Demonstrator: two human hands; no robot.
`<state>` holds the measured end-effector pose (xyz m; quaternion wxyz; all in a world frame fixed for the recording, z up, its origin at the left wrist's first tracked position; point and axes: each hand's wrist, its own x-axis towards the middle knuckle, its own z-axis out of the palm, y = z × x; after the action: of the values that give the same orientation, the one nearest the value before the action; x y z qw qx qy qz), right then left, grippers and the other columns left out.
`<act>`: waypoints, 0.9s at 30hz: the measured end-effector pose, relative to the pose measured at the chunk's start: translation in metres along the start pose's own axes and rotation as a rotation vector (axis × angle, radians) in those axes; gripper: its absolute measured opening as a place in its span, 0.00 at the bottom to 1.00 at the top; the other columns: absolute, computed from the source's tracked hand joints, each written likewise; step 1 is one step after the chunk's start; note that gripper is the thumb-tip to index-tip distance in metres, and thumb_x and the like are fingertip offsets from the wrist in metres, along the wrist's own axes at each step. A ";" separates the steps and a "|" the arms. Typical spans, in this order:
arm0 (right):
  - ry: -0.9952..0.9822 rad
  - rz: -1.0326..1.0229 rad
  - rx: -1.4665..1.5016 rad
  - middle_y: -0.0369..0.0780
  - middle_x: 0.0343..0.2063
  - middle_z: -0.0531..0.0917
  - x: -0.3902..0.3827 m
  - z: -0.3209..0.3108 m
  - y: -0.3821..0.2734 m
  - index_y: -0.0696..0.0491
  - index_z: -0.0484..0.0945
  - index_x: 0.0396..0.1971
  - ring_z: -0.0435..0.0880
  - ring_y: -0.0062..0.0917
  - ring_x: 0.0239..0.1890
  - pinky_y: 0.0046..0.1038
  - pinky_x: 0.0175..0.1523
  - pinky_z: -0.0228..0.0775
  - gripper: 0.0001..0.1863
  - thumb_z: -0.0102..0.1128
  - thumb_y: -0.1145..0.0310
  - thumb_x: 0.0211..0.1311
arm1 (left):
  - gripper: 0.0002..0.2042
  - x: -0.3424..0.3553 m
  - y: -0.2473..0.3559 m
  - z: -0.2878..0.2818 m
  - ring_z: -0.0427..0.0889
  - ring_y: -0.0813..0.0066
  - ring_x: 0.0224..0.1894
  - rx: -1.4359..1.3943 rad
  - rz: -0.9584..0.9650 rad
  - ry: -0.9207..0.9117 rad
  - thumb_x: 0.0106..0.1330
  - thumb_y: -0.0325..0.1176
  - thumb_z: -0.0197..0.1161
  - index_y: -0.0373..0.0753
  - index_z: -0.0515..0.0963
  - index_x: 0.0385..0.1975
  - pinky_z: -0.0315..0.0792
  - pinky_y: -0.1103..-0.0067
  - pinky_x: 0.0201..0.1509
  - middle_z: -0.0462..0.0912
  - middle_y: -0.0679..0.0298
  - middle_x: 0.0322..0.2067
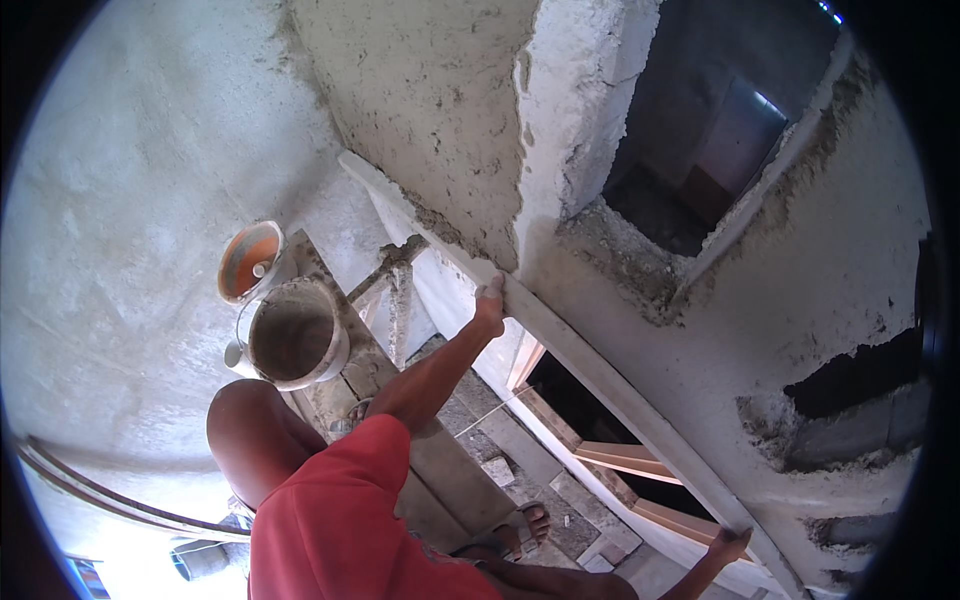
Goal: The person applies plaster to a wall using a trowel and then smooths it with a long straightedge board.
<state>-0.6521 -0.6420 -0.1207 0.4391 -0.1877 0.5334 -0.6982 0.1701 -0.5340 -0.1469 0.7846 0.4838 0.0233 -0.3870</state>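
Rough grey plaster covers the walls of a narrow construction space, with an unfinished window opening high on the right and a plank scaffold underfoot. A long straightedge lies flat against the corner of the plastered wall, its long axis running diagonally from upper left, near the plastered beam, down to the lower right. The left hand sits on the upper stretch of the straightedge, fingers curled over its edge and pressing it to the wall; the arm reaches up from the red shorts. The right hand meets the lower end, fingers spread and only partly closed, touching the edge. Both hands lie along the same line, well apart. A mortar-crusted bucket stands on the plank to the left, an orange bowl just beside it.
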 end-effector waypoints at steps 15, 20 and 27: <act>0.101 0.099 0.069 0.45 0.54 0.79 0.018 0.004 -0.061 0.56 0.75 0.57 0.76 0.37 0.57 0.40 0.61 0.67 0.27 0.59 0.52 0.68 | 0.26 -0.066 0.037 0.043 0.82 0.62 0.44 0.029 0.065 0.011 0.69 0.50 0.60 0.35 0.65 0.54 0.82 0.60 0.44 0.77 0.55 0.45; 0.088 0.122 0.048 0.46 0.51 0.81 0.031 -0.003 -0.074 0.59 0.76 0.55 0.79 0.38 0.55 0.41 0.63 0.68 0.27 0.62 0.53 0.66 | 0.21 -0.085 0.050 0.059 0.85 0.61 0.41 0.069 0.085 0.107 0.72 0.48 0.57 0.33 0.74 0.49 0.84 0.60 0.42 0.82 0.55 0.42; 0.047 0.116 -0.052 0.44 0.42 0.83 0.124 -0.071 -0.102 0.56 0.79 0.50 0.81 0.35 0.44 0.35 0.53 0.72 0.23 0.59 0.52 0.67 | 0.23 -0.122 0.070 0.100 0.82 0.62 0.46 0.049 0.066 0.102 0.71 0.46 0.59 0.33 0.68 0.53 0.82 0.59 0.46 0.78 0.55 0.46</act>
<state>-0.8134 -0.6967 -0.0793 0.4611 -0.1515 0.5715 -0.6617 0.0949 -0.5238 0.0082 0.7828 0.5224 0.0376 -0.3361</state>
